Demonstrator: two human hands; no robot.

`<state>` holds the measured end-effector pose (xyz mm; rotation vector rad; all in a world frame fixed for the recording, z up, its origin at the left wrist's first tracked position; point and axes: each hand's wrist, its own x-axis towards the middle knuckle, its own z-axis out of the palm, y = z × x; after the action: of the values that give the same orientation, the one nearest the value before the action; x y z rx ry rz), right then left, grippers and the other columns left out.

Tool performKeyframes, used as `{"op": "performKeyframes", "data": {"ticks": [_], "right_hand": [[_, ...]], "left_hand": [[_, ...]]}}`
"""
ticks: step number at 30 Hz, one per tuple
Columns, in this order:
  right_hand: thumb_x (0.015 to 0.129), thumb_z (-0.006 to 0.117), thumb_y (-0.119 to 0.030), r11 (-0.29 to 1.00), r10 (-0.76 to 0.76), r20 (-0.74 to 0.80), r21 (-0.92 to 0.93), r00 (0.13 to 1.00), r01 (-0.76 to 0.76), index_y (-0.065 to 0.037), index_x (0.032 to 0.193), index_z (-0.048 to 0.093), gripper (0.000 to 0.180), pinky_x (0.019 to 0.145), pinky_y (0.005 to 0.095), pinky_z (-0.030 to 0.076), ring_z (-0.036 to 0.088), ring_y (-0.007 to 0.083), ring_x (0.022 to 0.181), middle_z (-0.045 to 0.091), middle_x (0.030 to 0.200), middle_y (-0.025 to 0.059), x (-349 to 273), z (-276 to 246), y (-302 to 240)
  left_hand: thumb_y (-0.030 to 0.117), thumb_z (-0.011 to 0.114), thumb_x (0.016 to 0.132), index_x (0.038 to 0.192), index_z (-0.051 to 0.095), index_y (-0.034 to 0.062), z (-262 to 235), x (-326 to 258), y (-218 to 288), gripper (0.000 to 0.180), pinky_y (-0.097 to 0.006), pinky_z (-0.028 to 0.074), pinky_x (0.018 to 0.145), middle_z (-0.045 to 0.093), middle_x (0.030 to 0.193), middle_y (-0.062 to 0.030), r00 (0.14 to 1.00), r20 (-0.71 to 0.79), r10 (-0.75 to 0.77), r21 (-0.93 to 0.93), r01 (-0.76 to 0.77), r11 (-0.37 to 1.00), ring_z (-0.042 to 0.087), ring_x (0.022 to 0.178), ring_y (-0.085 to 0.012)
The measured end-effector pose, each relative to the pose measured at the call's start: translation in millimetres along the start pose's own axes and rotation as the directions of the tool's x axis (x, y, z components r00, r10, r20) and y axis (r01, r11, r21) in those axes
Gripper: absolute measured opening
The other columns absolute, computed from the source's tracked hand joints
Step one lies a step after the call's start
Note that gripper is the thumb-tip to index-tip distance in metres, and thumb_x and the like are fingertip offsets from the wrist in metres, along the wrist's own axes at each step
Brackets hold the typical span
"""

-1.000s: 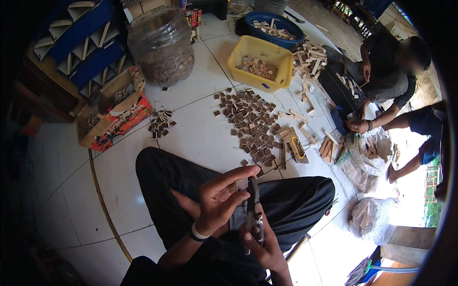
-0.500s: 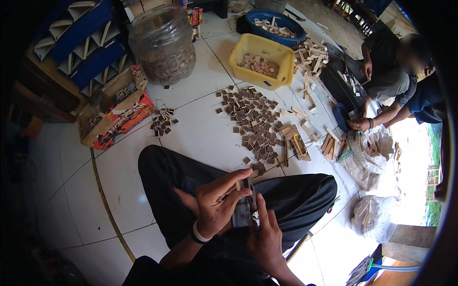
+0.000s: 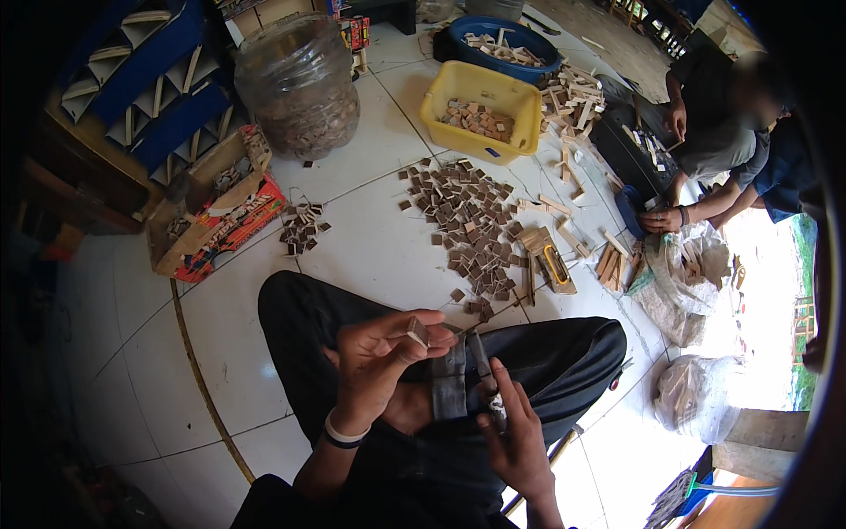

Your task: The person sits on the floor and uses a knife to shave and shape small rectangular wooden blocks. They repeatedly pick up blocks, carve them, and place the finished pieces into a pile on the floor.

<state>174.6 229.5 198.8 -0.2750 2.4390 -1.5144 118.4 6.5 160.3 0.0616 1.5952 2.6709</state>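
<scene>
A small square wooden tile (image 3: pixel 419 332) with a brown face is pinched between the thumb and fingers of my left hand (image 3: pixel 370 366), above my lap. My right hand (image 3: pixel 517 441) grips a knife (image 3: pixel 480 360) by its handle, which has a pale wrapping. The blade points up and away, a short gap to the right of the tile. Just past my crossed legs, a loose pile of similar brown tiles (image 3: pixel 467 220) lies on the white floor. A smaller cluster of tiles (image 3: pixel 302 229) lies to its left.
A yellow tub (image 3: pixel 432 125) holds more tiles; a blue basin (image 3: pixel 454 51) behind it holds wood pieces. A cardboard box (image 3: pixel 233 225) and a clear plastic jar (image 3: pixel 295 79) stand left. A wooden block with a yellow loop (image 3: pixel 555 263) lies near my right knee. Two people work at right.
My left hand has moved left and turned, showing the tile's face. My right hand has shifted slightly right and down with the knife, so blade and tile are now apart.
</scene>
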Motion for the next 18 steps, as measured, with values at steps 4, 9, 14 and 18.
{"op": "performKeyframes", "data": {"ticks": [4,9,14,18], "right_hand": [[0.095,0.066,0.006,1.000,-0.014,0.038,0.010,0.999,0.013,-0.006,0.163,0.038,0.074,0.101,0.0438,0.050,0.063,0.0447,0.116,0.061,0.128,0.0253,1,0,0],[0.096,0.067,0.005,0.999,-0.009,0.069,0.054,0.998,0.006,-0.006,0.164,0.038,0.074,0.101,0.0427,0.050,0.063,0.0450,0.115,0.061,0.127,0.0249,0,1,0],[0.094,0.067,0.008,0.999,-0.036,0.056,0.016,0.998,0.035,-0.007,0.163,0.038,0.076,0.095,0.0433,0.053,0.065,0.0445,0.107,0.061,0.123,0.0241,-1,3,0],[0.091,0.067,0.011,0.996,-0.090,-0.005,-0.015,0.996,0.090,-0.009,0.163,0.040,0.080,0.086,0.0453,0.054,0.066,0.0436,0.095,0.062,0.110,0.0226,0,9,1]], "left_hand": [[0.015,0.071,0.103,0.129,0.065,-0.0142,1,-1,5,0.040,-0.041,0.065,0.096,0.075,0.110,-0.0206,0.998,0.043,-0.039,0.002,0.039,0.999,0.077,0.103,-0.0267],[0.015,0.070,0.104,0.129,0.066,-0.0135,1,-2,11,0.038,-0.038,0.065,0.095,0.075,0.113,-0.0191,0.997,0.034,-0.073,0.033,0.072,0.997,0.077,0.102,-0.0248],[0.013,0.070,0.104,0.126,0.067,-0.0131,5,-1,14,0.035,-0.037,0.065,0.093,0.076,0.111,-0.0196,0.998,0.003,-0.068,0.058,0.068,0.996,0.078,0.099,-0.0250],[0.025,0.074,0.102,0.117,0.070,-0.0086,11,-4,15,0.038,-0.042,0.067,0.086,0.074,0.097,-0.0144,0.992,-0.090,-0.090,0.107,0.100,0.989,0.077,0.091,-0.0233]]}}
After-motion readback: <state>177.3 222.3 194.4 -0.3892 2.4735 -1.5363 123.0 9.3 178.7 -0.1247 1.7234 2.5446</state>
